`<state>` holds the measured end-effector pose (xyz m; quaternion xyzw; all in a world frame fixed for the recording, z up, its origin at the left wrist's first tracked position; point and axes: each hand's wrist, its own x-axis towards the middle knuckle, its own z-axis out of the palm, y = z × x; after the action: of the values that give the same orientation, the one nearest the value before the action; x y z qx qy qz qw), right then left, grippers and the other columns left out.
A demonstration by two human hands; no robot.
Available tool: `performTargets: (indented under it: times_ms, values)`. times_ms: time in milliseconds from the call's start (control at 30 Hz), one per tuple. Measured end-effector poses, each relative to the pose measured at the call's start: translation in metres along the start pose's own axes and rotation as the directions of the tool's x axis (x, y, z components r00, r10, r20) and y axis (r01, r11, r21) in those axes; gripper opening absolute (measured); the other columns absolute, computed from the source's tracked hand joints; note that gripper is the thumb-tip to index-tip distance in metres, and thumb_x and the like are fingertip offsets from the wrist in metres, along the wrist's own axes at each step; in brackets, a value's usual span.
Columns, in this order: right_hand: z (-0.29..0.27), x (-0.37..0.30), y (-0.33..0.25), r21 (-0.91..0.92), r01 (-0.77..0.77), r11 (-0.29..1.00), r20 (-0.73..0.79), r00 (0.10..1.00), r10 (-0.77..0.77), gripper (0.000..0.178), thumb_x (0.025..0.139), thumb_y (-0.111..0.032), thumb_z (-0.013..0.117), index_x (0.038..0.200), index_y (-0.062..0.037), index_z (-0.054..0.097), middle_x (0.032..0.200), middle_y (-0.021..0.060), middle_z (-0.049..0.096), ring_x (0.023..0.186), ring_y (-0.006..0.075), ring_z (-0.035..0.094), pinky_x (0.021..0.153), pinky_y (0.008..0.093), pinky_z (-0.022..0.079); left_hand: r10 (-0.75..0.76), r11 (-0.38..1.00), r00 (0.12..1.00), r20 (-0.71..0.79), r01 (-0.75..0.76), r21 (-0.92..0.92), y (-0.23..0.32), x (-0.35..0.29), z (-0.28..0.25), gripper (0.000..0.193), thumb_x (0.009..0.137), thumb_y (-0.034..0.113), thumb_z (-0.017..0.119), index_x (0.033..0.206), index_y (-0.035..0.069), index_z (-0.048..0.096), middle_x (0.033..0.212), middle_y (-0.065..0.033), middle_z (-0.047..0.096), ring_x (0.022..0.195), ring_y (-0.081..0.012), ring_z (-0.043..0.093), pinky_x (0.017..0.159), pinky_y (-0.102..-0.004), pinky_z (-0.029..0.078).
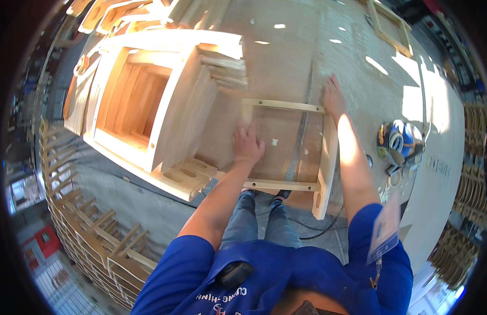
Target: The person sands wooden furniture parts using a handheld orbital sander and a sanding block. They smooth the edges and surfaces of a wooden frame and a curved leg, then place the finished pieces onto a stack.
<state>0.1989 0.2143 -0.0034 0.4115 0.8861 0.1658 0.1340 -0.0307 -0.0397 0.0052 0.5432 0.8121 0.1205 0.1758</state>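
Note:
A light wooden frame (327,152) lies on the worktable in front of me, its right side rail reaching past the near table edge. Two crossbars run to the left from that rail, a far one (288,106) and a near one (283,185), with screw holes showing. My left hand (247,144) is at the frame's left side, fingers apart and slightly blurred; a pale wooden piece beyond its fingertips is smeared. Against the outer far end of the right rail rests my right hand (334,98), its fingers stretched out, gripping nothing visible.
To the left stands a large stack of wooden frames (172,105), with slotted wooden pieces (188,176) by the near edge. Tape rolls and small items (398,144) lie at the right. Another wooden frame (389,26) is at the far right. A slatted rack (96,231) stands nearer left.

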Motion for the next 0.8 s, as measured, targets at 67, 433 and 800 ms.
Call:
performTargets:
  times_ms: [67, 433, 800]
  values:
    - [0.008, 0.007, 0.005, 0.335, -0.101, 0.937, 0.010, 0.995, 0.103, 0.043, 0.092, -0.012, 0.046, 0.132, 0.0035, 0.046, 0.143, 0.0182, 0.040, 0.135, 0.0320, 0.034, 0.110, 0.0400, 0.031, 0.020, 0.999, 0.999, -0.037, -0.019, 0.025, 0.000, 0.000, 0.001, 0.070, 0.077, 0.028, 0.064, 0.141, 0.014, 0.038, 0.150, -0.0265, 0.018, 0.129, -0.0429, 0.034, 0.105, -0.0495, 0.031]
    - [-0.090, -0.302, -0.117, 0.764, -0.289, 0.577, 0.155, 0.950, 0.270, 0.053, 0.082, 0.000, 0.053, 0.134, 0.0052, 0.043, 0.141, 0.0169, 0.038, 0.135, 0.0405, 0.030, 0.111, 0.0473, 0.029, -0.009, 1.000, 1.000, 0.018, 0.009, 0.012, 0.002, 0.002, 0.001, 0.071, 0.079, 0.030, 0.063, 0.142, 0.014, 0.036, 0.151, -0.0283, 0.015, 0.132, -0.0449, 0.031, 0.106, -0.0486, 0.032]
    - [-0.007, -0.009, -0.010, 0.396, -0.182, 0.900, 0.088, 0.983, 0.160, 0.038, 0.086, -0.016, 0.055, 0.122, -0.0046, 0.061, 0.144, 0.0057, 0.040, 0.140, 0.0179, 0.022, 0.100, 0.0404, 0.041, 0.131, 0.982, 0.987, -0.088, -0.118, 0.147, -0.003, 0.002, 0.010, 0.068, 0.081, 0.030, 0.060, 0.142, 0.011, 0.036, 0.149, -0.0303, 0.014, 0.131, -0.0478, 0.032, 0.104, -0.0490, 0.036]
